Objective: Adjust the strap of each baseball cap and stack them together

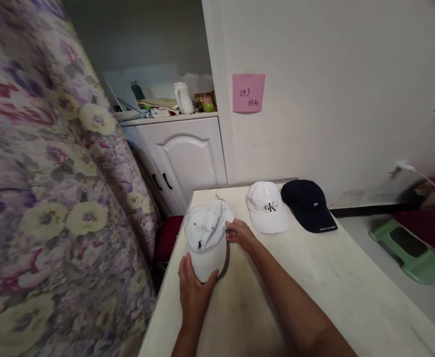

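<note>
A pale baseball cap (206,233) with a small dark blue emblem sits at the left end of the table, its brim towards me. My left hand (195,287) is closed on the front of the brim, thumb on one side and fingers on the other. At the cap's right side, my right hand (241,234) pinches the crown's lower edge. To the right lie a white cap (264,203) with black letters and a dark navy cap (306,203) with small white lettering; they touch or nearly touch each other.
The cream table (314,277) stands near a wall with a pink note (248,93). A floral curtain (72,213) hangs on the left. Behind is a white cabinet (183,153) with a white jug (183,97) on top. A green stool (414,253) stands at right.
</note>
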`<state>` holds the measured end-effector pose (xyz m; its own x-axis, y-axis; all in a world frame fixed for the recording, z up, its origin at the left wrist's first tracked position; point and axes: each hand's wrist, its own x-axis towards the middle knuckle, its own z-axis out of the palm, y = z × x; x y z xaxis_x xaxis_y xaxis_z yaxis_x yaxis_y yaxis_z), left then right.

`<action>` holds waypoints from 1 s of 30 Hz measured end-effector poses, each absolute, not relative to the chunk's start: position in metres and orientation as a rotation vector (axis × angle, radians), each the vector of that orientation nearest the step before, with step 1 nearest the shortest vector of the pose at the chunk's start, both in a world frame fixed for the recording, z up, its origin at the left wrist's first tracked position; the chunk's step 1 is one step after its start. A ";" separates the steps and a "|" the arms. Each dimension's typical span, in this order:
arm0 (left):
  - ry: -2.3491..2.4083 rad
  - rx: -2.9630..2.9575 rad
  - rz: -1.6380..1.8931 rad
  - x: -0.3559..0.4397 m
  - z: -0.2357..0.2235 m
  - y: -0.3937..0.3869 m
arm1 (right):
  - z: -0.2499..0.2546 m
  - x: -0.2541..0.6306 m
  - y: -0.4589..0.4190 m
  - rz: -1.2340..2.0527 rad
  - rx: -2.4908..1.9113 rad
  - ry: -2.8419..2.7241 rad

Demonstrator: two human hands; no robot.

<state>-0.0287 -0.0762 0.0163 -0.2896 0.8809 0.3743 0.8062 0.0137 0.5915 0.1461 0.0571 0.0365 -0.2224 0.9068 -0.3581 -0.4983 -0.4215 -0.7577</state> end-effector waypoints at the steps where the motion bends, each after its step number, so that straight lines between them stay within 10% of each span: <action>1: 2.161 1.805 1.142 -0.029 0.016 -0.076 | 0.035 0.145 0.057 1.786 -1.023 -0.612; 30: 2.154 1.637 1.178 -0.031 0.030 -0.077 | 0.012 0.280 0.008 1.491 -0.914 -0.036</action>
<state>-0.0311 -0.0775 0.0295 -0.3716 0.8785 0.3001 0.7268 0.0742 0.6828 0.2799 0.0078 0.0121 0.1439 0.8516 -0.5041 -0.8261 -0.1771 -0.5350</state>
